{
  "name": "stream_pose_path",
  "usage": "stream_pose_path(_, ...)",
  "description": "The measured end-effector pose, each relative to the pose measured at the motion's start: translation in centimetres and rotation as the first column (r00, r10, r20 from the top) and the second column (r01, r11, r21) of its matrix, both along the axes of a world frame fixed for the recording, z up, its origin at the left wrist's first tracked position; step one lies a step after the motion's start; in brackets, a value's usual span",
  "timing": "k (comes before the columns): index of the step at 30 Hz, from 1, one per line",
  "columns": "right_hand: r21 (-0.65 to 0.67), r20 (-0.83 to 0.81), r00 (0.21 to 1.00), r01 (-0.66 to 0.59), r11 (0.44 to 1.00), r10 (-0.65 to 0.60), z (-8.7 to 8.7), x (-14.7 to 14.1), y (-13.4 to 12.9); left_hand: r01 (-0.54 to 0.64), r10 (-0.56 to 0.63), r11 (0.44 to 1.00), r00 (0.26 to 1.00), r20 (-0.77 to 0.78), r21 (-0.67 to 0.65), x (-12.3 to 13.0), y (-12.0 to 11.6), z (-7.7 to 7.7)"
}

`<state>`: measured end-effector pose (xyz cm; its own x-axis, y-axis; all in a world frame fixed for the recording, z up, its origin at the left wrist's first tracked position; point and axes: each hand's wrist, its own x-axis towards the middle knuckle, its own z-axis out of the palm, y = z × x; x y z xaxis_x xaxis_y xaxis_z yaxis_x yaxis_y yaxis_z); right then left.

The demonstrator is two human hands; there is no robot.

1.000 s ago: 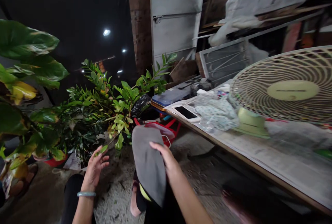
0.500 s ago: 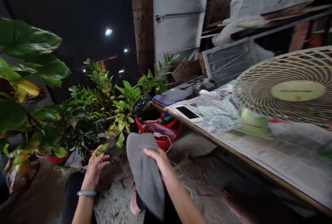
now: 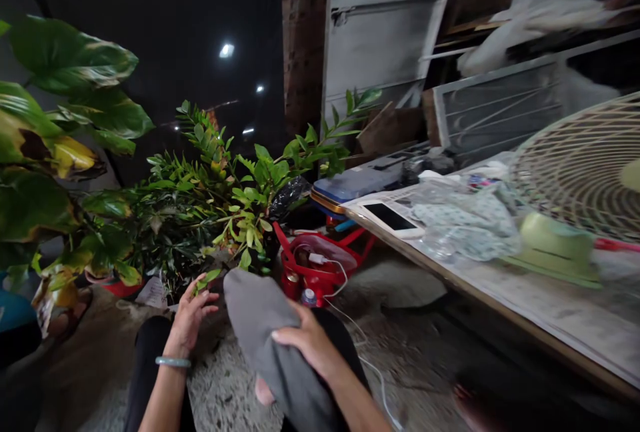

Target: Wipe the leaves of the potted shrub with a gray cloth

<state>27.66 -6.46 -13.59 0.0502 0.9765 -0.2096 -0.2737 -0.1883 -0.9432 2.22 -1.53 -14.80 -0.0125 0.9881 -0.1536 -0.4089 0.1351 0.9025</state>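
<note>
A folded piece of grey cloth [image 3: 265, 332], rounded at its upper end, is gripped by my right hand [image 3: 305, 339], the thumb lying on top and the other fingers mostly hidden. The cloth hangs down over my lap. To its left, my left hand [image 3: 195, 315] is raised with fingers apart, a pale jade-like bangle [image 3: 173, 362] on its wrist. A small green leaf [image 3: 207, 279] touches or overlaps those fingertips. Just beyond them grows a leafy green potted plant [image 3: 240, 202].
A red basket [image 3: 320, 279] with a white cable [image 3: 383, 379] stands on the floor ahead. On the table at right [image 3: 550, 305] are a white phone [image 3: 393, 217], patterned cloth [image 3: 470, 222] and a green fan [image 3: 585, 172]. Large variegated leaves [image 3: 70, 52] fill the left side.
The view has turned left, so the table and fan sit farther right. The grey cloth has tilted left at its top, and my right hand's grip sits lower. My left hand looks nearly the same.
</note>
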Motion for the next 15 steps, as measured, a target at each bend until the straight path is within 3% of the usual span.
stream_pose_path(2, -0.001, -0.067, 0.989, 0.133, 0.991, -0.133, 1.3, 2.5, 1.4, 0.015, -0.016, 1.0, 1.0, 0.01, 0.011, 0.0, -0.1, -0.3)
stream_pose_path(4, 0.021, -0.157, 0.934, 0.329, 0.944, -0.322, 3.4, 3.4, 4.3, 0.029, -0.029, 0.999, 1.0, 0.011, 0.022, 0.0, -0.2, -0.4)
stream_pose_path(6, 0.044, -0.224, 0.879, 0.44, 0.897, -0.421, 5.1, 2.5, 7.2, 0.031, -0.031, 0.999, 1.0, -0.002, 0.034, 0.1, -0.2, -0.3)
stream_pose_path(7, 0.052, -0.225, 0.884, 0.431, 0.901, -0.41, 5.6, 1.4, 8.3, 0.028, -0.028, 0.999, 1.0, -0.013, 0.038, 0.0, -0.2, -0.2)
stream_pose_path(9, 0.057, -0.141, 0.95, 0.288, 0.956, -0.278, 5.3, -1.2, 8.7, 0.018, -0.016, 0.999, 0.999, -0.047, 0.043, -0.2, -0.1, 0.0)
stream_pose_path(11, 0.049, 0.011, 0.999, 0.031, 0.998, -0.032, 3.4, -3.4, 7.0, -0.002, 0.006, 0.999, 0.997, -0.076, 0.044, -0.6, 0.0, 0.0)
stream_pose_path(13, 0.028, 0.131, 0.97, -0.208, 0.978, 0.203, 0.8, -4.3, 3.7, -0.023, 0.027, 0.999, 0.996, -0.085, 0.039, -1.3, 0.2, -0.4)
stream_pose_path(15, -0.015, 0.194, 0.953, -0.234, 0.972, 0.232, -1.6, -4.2, 0.4, -0.038, 0.039, 0.999, 0.996, -0.085, 0.015, -1.9, 0.3, -1.0)
